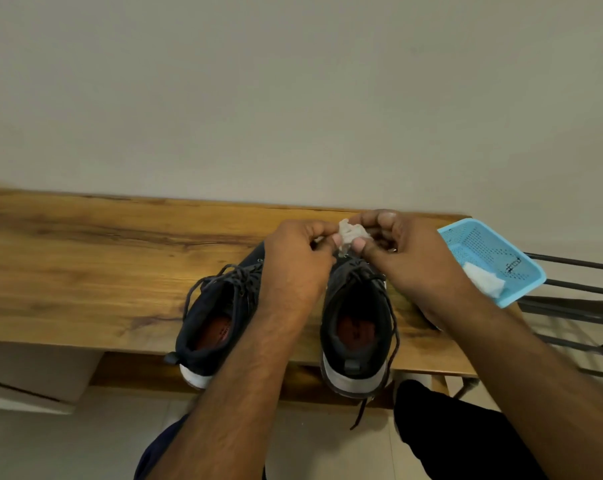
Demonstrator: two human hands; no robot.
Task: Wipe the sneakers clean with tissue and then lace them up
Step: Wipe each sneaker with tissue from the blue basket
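Tissue point(352, 234), crumpled, sits pinched between my left hand point(298, 258) and right hand point(402, 251), both grips clamped on it; below the grips stand two dark sneakers point(357, 323) on the wooden surface point(85, 258); right of them, a blue basket point(490, 258).

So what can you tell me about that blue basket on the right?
The blue basket is a small rectangular tray of light blue plastic, its floor and walls pierced with rows of little holes. It sits at the right end of the wooden table, turned at an angle, with one corner jutting past the table edge. A crumpled white tissue lies inside near its front wall. The right hand is close beside it but not touching it.
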